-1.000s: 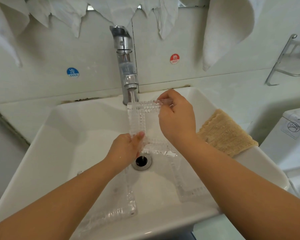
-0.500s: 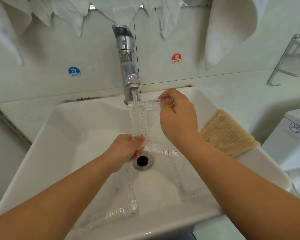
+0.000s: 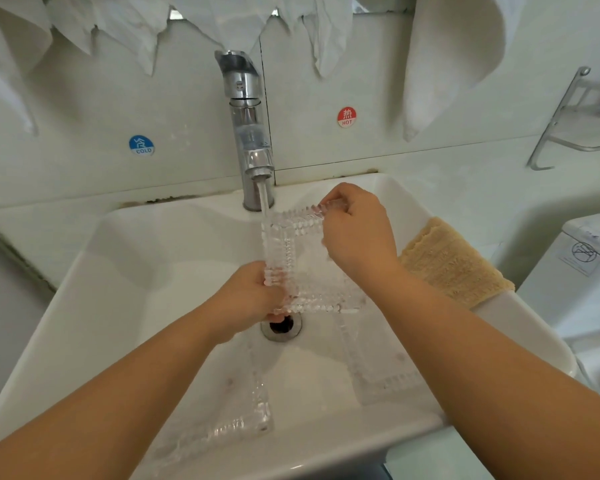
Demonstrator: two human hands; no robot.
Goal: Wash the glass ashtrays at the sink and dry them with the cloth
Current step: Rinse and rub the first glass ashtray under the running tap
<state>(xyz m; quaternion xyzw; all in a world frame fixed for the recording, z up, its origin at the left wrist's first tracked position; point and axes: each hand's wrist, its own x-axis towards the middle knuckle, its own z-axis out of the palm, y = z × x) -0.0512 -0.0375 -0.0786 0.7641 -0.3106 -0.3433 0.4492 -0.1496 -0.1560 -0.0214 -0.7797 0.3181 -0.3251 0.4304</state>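
A square, ribbed glass ashtray [image 3: 300,258] is held tilted over the white sink [image 3: 125,271], under the running stream from the chrome tap [image 3: 248,133]. My left hand [image 3: 248,301] grips its near left corner. My right hand [image 3: 355,233] pinches its far right edge. Two more glass ashtrays lie in the basin: one at the front left [image 3: 229,407], partly under my left forearm, and one at the front right [image 3: 378,362], partly under my right forearm. A tan cloth [image 3: 454,261] lies on the sink's right rim.
The drain [image 3: 281,325] sits in the basin's middle, just below the held ashtray. White towels [image 3: 447,64] hang on the wall above. A metal shelf bracket [image 3: 575,119] is at the far right, and a white toilet tank [image 3: 582,268] stands right of the sink.
The held ashtray has tipped slightly, and my left hand has closed more firmly around its near corner. Water keeps running over it.
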